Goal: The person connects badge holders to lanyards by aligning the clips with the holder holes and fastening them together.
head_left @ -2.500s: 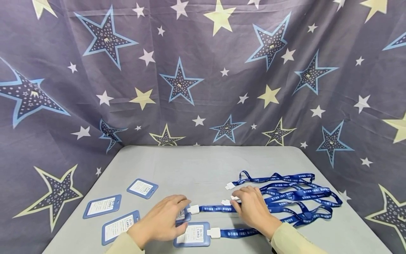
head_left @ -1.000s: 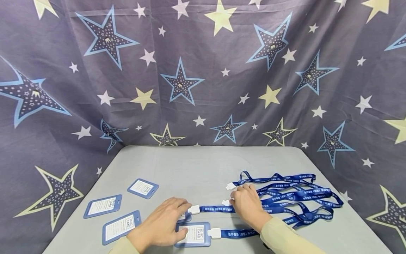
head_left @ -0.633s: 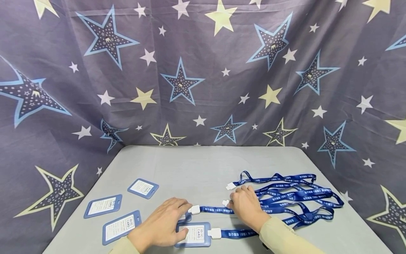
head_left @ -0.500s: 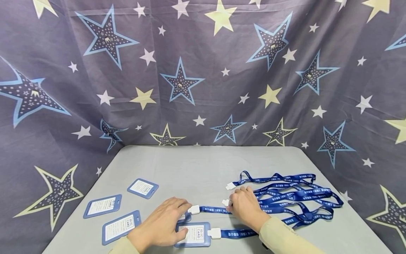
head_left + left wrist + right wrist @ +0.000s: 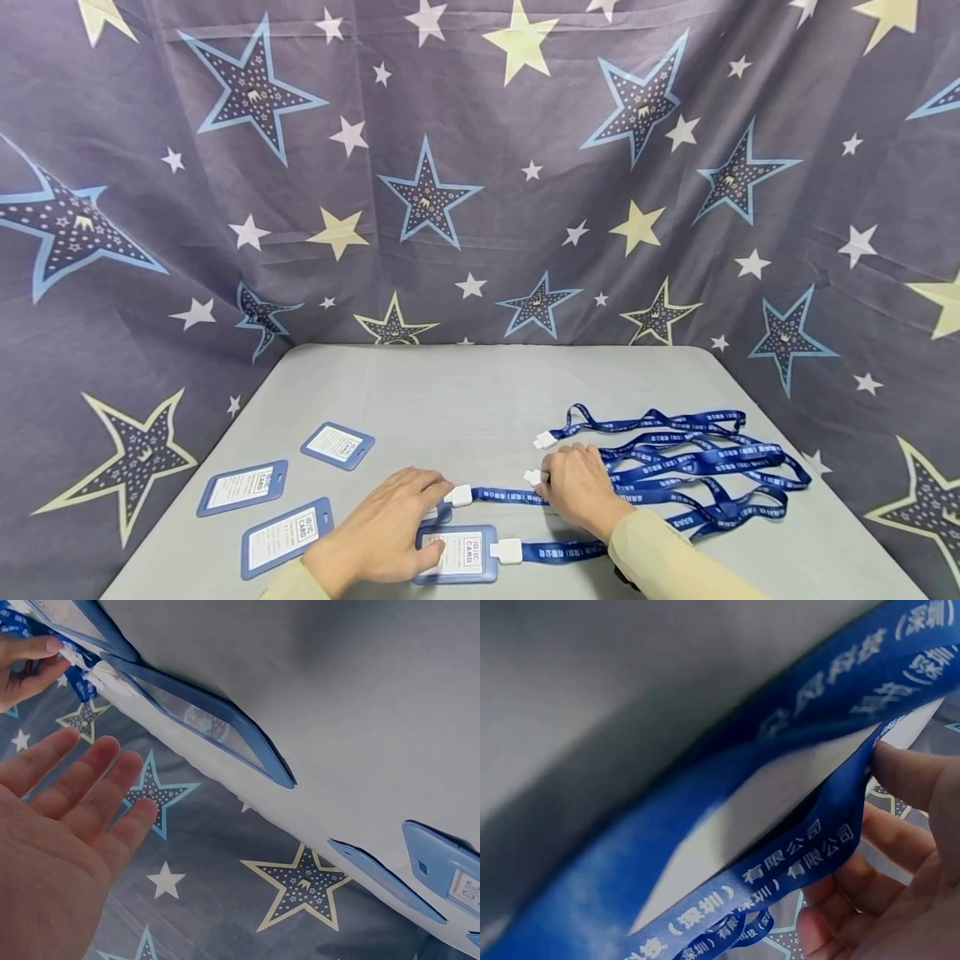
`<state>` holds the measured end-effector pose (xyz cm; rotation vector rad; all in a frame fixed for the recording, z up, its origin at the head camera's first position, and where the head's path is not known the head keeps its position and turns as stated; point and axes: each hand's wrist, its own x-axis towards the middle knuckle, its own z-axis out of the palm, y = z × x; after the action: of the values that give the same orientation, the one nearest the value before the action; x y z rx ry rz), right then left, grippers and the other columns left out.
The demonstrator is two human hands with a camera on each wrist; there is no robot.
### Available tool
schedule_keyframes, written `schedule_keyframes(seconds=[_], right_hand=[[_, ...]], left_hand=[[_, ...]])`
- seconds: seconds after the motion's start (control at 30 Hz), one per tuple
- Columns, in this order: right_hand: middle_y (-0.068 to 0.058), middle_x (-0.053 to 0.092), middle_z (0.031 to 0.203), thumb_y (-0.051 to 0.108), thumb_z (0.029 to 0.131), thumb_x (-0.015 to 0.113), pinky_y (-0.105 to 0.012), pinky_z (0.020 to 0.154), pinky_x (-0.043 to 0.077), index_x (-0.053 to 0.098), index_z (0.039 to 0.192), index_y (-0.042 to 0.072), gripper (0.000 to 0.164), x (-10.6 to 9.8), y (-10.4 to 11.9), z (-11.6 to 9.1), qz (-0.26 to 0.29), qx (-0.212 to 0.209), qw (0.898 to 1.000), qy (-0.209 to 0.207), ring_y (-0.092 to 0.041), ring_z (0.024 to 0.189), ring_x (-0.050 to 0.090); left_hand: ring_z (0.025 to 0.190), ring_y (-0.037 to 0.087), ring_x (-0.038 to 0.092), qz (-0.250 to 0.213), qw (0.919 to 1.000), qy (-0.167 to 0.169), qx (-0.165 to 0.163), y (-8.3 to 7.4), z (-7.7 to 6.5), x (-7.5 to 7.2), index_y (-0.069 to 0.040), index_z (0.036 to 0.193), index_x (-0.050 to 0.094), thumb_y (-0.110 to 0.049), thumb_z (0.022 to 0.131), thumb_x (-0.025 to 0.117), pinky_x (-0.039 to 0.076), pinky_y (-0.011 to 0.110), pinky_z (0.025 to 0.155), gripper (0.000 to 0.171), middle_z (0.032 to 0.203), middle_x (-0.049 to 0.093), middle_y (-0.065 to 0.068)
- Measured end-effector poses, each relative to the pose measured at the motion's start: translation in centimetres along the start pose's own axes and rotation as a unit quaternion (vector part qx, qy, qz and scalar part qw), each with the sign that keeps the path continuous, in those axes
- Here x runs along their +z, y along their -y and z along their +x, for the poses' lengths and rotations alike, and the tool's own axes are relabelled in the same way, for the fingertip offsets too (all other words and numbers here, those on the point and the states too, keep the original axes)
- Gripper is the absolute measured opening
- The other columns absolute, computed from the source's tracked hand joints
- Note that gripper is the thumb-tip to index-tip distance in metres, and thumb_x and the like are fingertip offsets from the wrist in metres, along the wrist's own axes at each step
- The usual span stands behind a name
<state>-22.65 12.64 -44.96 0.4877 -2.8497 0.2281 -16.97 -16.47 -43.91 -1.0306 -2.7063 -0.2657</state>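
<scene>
My left hand [image 5: 390, 525] is spread, fingers straight, over a blue ID card holder [image 5: 444, 510] that it mostly hides. The thumb overlaps a second card holder [image 5: 457, 557] in front. Both holders join white clips on blue lanyards; the nearer clip [image 5: 506, 551] shows plainly. In the left wrist view the palm of the left hand [image 5: 67, 825] grips nothing. My right hand [image 5: 581, 492] pinches a printed blue lanyard [image 5: 840, 817] between thumb and fingers. A loose white clip [image 5: 533, 477] peeks out beside its fingertips.
Three more card holders [image 5: 288, 537] lie at the left of the grey table [image 5: 465, 383]. Several blue lanyards [image 5: 705, 458] are heaped at the right, one with its white clip [image 5: 544, 439] pointing left. A star-patterned cloth [image 5: 480, 208] hangs behind.
My right hand has shifted slightly left and toward me; its fingers have closed in, covering a white clip that showed earlier. The left hand has barely moved. Card holders stay in place.
</scene>
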Motion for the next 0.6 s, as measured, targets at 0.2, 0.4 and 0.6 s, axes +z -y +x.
schedule_keyframes(seconds=[0.2,0.4,0.6], right_hand=[[0.003,0.061,0.079,0.031,0.075,0.077,-0.034,0.071,0.035,0.068,0.075,0.018,0.015,-0.1,-0.3,-0.2,0.013,-0.009,0.999,-0.029,-0.017,0.076,0.050],[-0.003,0.070,0.099,0.024,0.078,0.076,-0.036,0.078,0.038,0.068,0.082,0.015,0.013,-0.9,-0.4,-0.7,0.062,-0.025,0.996,-0.064,-0.022,0.092,0.060],[-0.002,0.070,0.101,0.024,0.082,0.073,-0.036,0.082,0.040,0.069,0.100,0.012,0.022,-1.4,-0.3,-1.3,0.093,-0.029,0.992,-0.075,-0.021,0.094,0.063]], left_hand=[[0.122,0.024,0.049,-0.002,1.0000,0.000,0.001,0.0,0.0,0.0,-0.011,0.132,0.055,-0.043,0.077,0.064,0.032,0.046,0.108,0.064,0.128,0.055,0.002],[0.122,0.024,0.049,-0.003,1.0000,-0.003,0.000,0.0,0.0,0.0,-0.010,0.131,0.056,-0.043,0.076,0.064,0.033,0.046,0.107,0.064,0.128,0.056,0.002],[0.123,0.026,0.049,-0.001,1.0000,-0.002,0.002,0.0,0.0,0.2,-0.010,0.132,0.055,-0.042,0.077,0.064,0.034,0.047,0.107,0.064,0.129,0.055,0.004]])
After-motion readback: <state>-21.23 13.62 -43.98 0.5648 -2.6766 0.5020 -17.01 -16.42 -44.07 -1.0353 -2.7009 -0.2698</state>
